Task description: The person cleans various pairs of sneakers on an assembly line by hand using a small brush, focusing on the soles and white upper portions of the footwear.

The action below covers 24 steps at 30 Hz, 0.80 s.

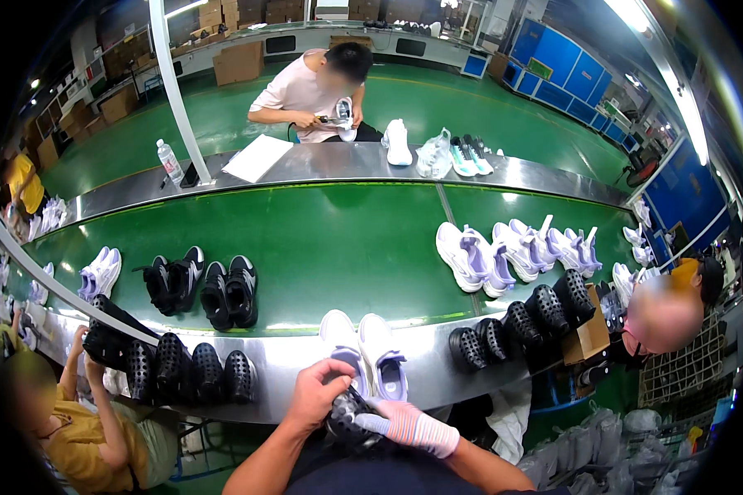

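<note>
Just in front of my body I hold a black shoe form (344, 425) whose surface is dotted with holes. My bare left hand (315, 396) is closed at its upper end, thumb and forefinger pinched together. My right hand (406, 425), in a pale striped knit glove, grips its other side, the fingers partly hidden. Close beyond my hands, a pair of white sneakers with lilac lining stands on the metal ledge: the left sneaker (339, 332) is partly covered by my left hand, the right sneaker (377, 337) shows its insole.
Several black dotted forms (206, 370) line the ledge at left, more (524, 323) at right. The green belt (338, 247) carries black sneakers (215, 295) and white-lilac sneakers (462, 256). Across it, a person (301, 95) works on a shoe. Other people sit left (99, 437) and right (664, 318).
</note>
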{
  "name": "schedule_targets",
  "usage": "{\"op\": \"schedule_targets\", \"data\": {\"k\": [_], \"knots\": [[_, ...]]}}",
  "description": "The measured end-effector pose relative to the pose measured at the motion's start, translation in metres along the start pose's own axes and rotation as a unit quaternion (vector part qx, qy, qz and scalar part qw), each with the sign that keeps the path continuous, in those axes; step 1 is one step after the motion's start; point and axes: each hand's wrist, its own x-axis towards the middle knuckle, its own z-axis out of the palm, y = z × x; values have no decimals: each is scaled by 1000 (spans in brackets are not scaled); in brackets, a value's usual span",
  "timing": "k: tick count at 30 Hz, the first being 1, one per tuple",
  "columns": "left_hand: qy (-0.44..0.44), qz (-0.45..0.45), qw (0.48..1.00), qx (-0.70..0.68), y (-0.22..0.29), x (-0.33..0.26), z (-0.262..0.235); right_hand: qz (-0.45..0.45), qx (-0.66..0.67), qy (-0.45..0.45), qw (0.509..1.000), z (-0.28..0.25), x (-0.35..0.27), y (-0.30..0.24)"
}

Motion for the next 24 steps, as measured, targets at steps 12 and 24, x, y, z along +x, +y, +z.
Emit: {"op": "schedule_targets", "data": {"k": [12, 24], "knots": [[129, 0, 990, 64, -51, -1, 17, 71, -232, 31, 970, 17, -21, 17], [30, 280, 794, 539, -71, 78, -20, 157, -358, 86, 917, -1, 51, 4]]}}
